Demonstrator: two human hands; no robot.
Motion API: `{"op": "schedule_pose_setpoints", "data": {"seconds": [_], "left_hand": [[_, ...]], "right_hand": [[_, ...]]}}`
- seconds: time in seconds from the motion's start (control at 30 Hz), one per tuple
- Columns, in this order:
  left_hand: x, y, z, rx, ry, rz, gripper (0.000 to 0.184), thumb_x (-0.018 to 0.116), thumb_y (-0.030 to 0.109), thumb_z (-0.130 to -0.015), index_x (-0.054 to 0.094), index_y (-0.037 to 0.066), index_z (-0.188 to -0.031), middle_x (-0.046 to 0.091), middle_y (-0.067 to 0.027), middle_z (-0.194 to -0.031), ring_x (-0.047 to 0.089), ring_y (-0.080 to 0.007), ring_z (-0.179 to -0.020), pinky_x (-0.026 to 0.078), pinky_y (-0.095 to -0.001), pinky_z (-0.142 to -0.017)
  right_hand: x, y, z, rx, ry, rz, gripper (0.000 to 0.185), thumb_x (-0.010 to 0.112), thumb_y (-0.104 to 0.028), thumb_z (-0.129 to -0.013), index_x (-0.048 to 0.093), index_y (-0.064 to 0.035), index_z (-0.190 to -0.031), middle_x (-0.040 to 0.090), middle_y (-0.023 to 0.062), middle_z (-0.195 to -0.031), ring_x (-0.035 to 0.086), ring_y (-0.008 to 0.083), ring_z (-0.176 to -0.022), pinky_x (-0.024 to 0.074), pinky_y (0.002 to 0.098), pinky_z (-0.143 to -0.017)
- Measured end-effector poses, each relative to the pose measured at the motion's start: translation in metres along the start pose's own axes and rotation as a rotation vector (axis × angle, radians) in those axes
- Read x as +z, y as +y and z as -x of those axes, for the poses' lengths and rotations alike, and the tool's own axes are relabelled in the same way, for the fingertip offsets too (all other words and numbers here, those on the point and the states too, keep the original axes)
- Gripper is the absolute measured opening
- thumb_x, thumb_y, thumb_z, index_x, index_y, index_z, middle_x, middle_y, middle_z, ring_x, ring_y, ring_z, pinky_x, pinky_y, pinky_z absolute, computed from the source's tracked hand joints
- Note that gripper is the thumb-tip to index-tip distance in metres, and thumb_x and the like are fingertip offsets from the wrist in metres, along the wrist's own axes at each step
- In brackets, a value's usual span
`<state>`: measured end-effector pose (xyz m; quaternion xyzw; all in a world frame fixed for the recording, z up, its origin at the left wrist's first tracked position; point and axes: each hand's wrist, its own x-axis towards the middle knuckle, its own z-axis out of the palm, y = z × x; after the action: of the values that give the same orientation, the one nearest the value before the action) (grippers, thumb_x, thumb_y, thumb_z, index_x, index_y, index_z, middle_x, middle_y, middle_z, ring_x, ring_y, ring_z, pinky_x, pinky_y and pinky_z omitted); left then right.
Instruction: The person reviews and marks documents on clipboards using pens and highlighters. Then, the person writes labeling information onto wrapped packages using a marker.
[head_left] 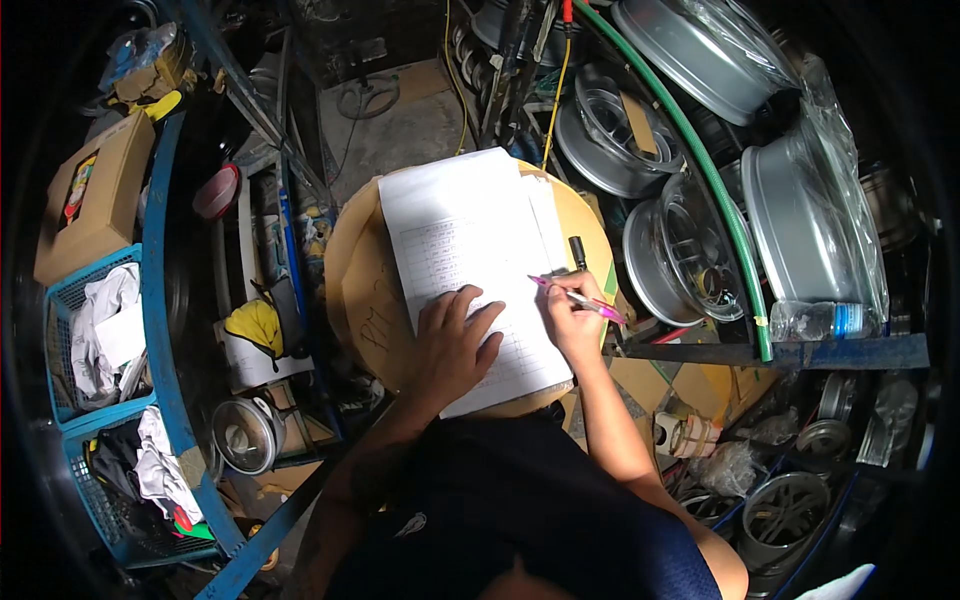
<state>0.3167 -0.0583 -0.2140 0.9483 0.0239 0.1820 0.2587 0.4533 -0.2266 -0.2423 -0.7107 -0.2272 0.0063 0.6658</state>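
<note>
Shirt (470, 500): dark, with a small pale logo, nearest the camera, just below the board's near edge.
Left hand (455, 345): laid palm down on the lower left of the paper, fingers spread and loose, grasping nothing.
Right hand (575, 320): curled around the pen, thumb and fingers pinching the barrel, set at the paper's right side.
Pen (609, 313): pink at both ends, slanted, one end over the right part of the paper; too small to tell whether touching the sheet.
Paper (450, 190): white, printed with a ruled grid, lying flat on the board beneath the left hand, with more sheets (543, 215) showing along the right side.
Marker (577, 254): black, on the board, just beyond the right hand and beside the sheets.
Board (345, 290): round, yellowish brown, lettered by hand on the left, largely covered by the paper.
Bottle (815, 322): clear, blue at one end, lying sideways at the right, near the hose's lower end.
Hose (757, 300): green, running down the right side, in front of silver rims (580, 150).
Crates (60, 350): blue mesh, two, well to the left, holding pale and dark cloth.
Carton (115, 190): brown, just beyond the upper crate.
Floor (420, 135): grey, beyond the board, with a dark ring (368, 112) on it.
</note>
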Motion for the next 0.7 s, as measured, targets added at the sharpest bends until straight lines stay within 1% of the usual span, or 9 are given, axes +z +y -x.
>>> {"op": "schedule_pose_setpoints", "data": {"seconds": [0.1,0.17,0.2,0.23,0.33,0.43,0.53,0.63,0.7], "left_hand": [[0.004,-0.006,0.002,-0.001,0.056,0.112,0.033,0.067,0.017,-0.094,0.067,0.011,-0.127,0.056,-0.0137,-0.134,0.053,-0.0328,-0.125,0.041,-0.0458,-0.107],[0.009,-0.015,0.010,-0.124,0.254,0.392,0.032,0.066,0.009,-0.093,0.066,0.007,-0.125,0.056,-0.0153,-0.133,0.056,-0.0333,-0.122,0.043,-0.0446,-0.107],[0.012,-0.021,0.017,-0.186,0.353,0.532,0.032,0.066,0.005,-0.093,0.066,0.006,-0.124,0.056,-0.0160,-0.133,0.057,-0.0336,-0.121,0.043,-0.0440,-0.107],[0.011,-0.032,0.024,-0.222,0.406,0.473,0.034,0.062,0.001,-0.094,0.062,0.002,-0.128,0.056,-0.0182,-0.137,0.057,-0.0313,-0.126,0.044,-0.0419,-0.109],[0.002,-0.067,0.032,-0.361,0.456,0.569,0.041,0.061,0.004,-0.098,0.054,0.001,-0.138,0.054,-0.0179,-0.143,0.055,-0.0293,-0.131,0.044,-0.0406,-0.111],[-0.016,-0.086,0.023,-0.566,0.355,0.848,0.057,0.062,0.011,-0.101,0.039,-0.001,-0.152,0.045,-0.0180,-0.155,0.047,-0.0284,-0.140,0.036,-0.0397,-0.118],[-0.011,-0.117,-0.006,-0.494,0.397,0.991,0.062,0.062,0.012,-0.103,0.033,0.001,-0.157,0.053,-0.0177,-0.147,0.053,-0.0273,-0.134,0.043,-0.0382,-0.112],[-0.034,-0.126,-0.046,-0.659,0.299,0.891,0.071,0.063,0.012,-0.101,0.025,-0.001,-0.159,0.056,-0.0197,-0.144,0.054,-0.0265,-0.135,0.042,-0.0368,-0.113],[-0.030,-0.138,-0.069,-0.591,0.370,0.892,0.073,0.063,0.011,-0.100,0.023,-0.004,-0.159,0.059,-0.0193,-0.142,0.055,-0.0256,-0.133,0.041,-0.0355,-0.113]], "right_hand": [[-0.012,0.011,0.005,0.009,0.099,-0.068,0.015,0.067,-0.013,-0.100,0.063,0.0016,-0.104,0.065,0.0028,-0.083,0.056,0.0072,-0.068,0.0456,0.0239,-0.061],[-0.012,-0.014,0.001,0.018,0.178,-0.078,0.023,0.065,-0.015,-0.103,0.064,0.0033,-0.117,0.065,0.0037,-0.085,0.055,0.0072,-0.072,0.0465,0.0233,-0.067],[-0.016,-0.027,-0.003,0.049,0.184,-0.102,0.026,0.061,-0.016,-0.106,0.065,0.0038,-0.122,0.070,0.0094,-0.093,0.064,0.0134,-0.081,0.0514,0.0279,-0.074],[-0.025,-0.024,-0.005,-0.026,0.194,0.101,0.027,0.059,-0.017,-0.107,0.066,0.0038,-0.123,0.072,0.0132,-0.098,0.067,0.0181,-0.087,0.0528,0.0312,-0.079],[-0.050,-0.027,-0.012,-0.166,0.116,0.609,0.026,0.058,-0.017,-0.105,0.070,0.0016,-0.119,0.074,0.0217,-0.108,0.072,0.0351,-0.105,0.0537,0.0410,-0.094],[-0.056,-0.020,-0.003,-0.068,0.011,0.616,0.023,0.064,-0.011,-0.099,0.069,0.0006,-0.118,0.073,0.0225,-0.111,0.069,0.0382,-0.110,0.0523,0.0427,-0.097],[-0.051,0.001,0.005,-0.217,0.035,0.639,0.023,0.067,-0.001,-0.093,0.068,-0.0006,-0.116,0.072,0.0221,-0.114,0.069,0.0397,-0.111,0.0521,0.0431,-0.098],[-0.050,0.002,0.006,-0.193,0.070,0.627,0.024,0.067,-0.001,-0.093,0.067,-0.0007,-0.117,0.072,0.0223,-0.114,0.069,0.0406,-0.109,0.0527,0.0433,-0.097],[-0.050,-0.001,0.007,-0.196,0.085,0.615,0.023,0.066,0.000,-0.093,0.067,-0.0006,-0.116,0.072,0.0219,-0.114,0.069,0.0412,-0.109,0.0527,0.0432,-0.097]]}}
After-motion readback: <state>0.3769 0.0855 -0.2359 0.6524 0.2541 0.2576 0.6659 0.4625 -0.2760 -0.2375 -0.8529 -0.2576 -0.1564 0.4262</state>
